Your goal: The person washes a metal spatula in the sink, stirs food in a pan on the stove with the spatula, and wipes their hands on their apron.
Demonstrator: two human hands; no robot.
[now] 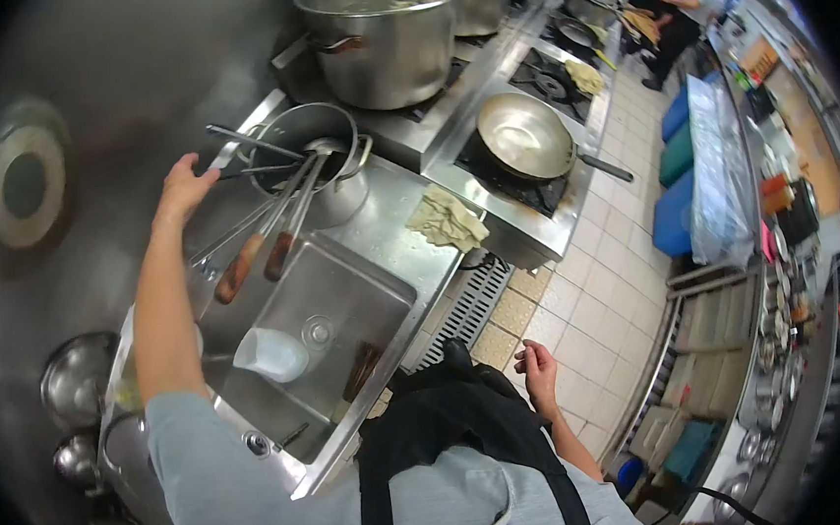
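My left hand [187, 187] reaches over the back of the sink counter, beside a metal pot [336, 192] full of long-handled utensils. Its fingers are partly spread near the metal handles that stick out to the left; whether they touch is unclear. Two wooden-handled tools [240, 269] lean out of the pot over the sink [367, 277]. A white plastic container [270, 355] lies in the basin. At my right side, above the tiled floor, my right hand [538, 364] hangs with loosely curled fingers and nothing visible in it.
A large stockpot [386, 53] stands behind on the stove. To the right are a crumpled cloth [446, 218] and a frying pan [525, 136] on a burner, its handle over the aisle. Blue bins [674, 215] line the aisle, and people stand at the far end.
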